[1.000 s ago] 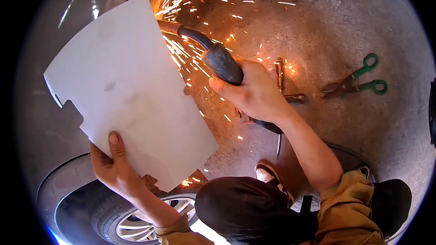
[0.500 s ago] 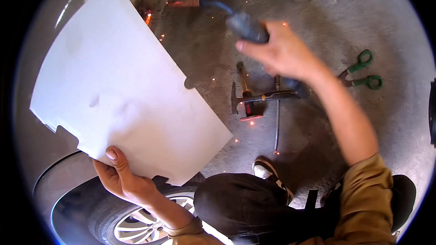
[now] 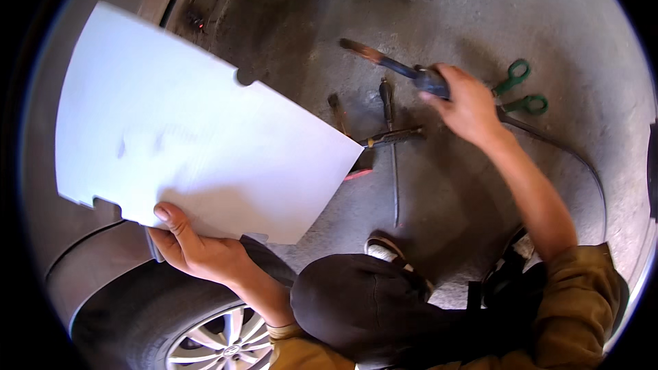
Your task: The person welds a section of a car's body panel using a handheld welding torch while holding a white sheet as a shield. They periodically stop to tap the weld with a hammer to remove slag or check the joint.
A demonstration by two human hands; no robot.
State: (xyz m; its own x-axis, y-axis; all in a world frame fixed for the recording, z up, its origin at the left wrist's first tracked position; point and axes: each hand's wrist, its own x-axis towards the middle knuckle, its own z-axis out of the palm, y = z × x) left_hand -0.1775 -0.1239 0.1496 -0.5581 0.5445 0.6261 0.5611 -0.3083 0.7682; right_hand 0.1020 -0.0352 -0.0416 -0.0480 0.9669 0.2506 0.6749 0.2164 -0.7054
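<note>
The left hand [image 3: 195,253] is pinching a big white sheet [image 3: 192,144] at its lower edge, thumb on the near face and fingers hidden behind. The sheet is flat, stiff and matte, looking like plastic or card, with straight sides, a rounded notch in its upper edge and a square notch in its lower left edge. It is being held up over the car body [image 3: 82,267], its long axis running from upper left to lower right, and its right corner is pointing at the tools on the floor [image 3: 452,185].

The right hand [image 3: 469,106] is closed around the dark, rounded handle of a torch [image 3: 401,68]. The torch is slim and tube-like, lying nearly level above the floor, its long axis running left to right with a slight rise toward the left; its brownish tip is pointing left, toward the dark wheel arch. A dark cable [image 3: 569,157] is curving away from near the wrist across the concrete.

The floor is rough, grey, speckled concrete. Just beyond the right hand, green-handled snips [image 3: 517,92] are lying flat. Between the sheet and the torch, a few rusty metal tools [image 3: 384,123] are lying crossed together, with a thin rod running down from them. At the lower left, a tyre with a silver spoked wheel [image 3: 212,342] is showing under the smooth grey panel.
</note>
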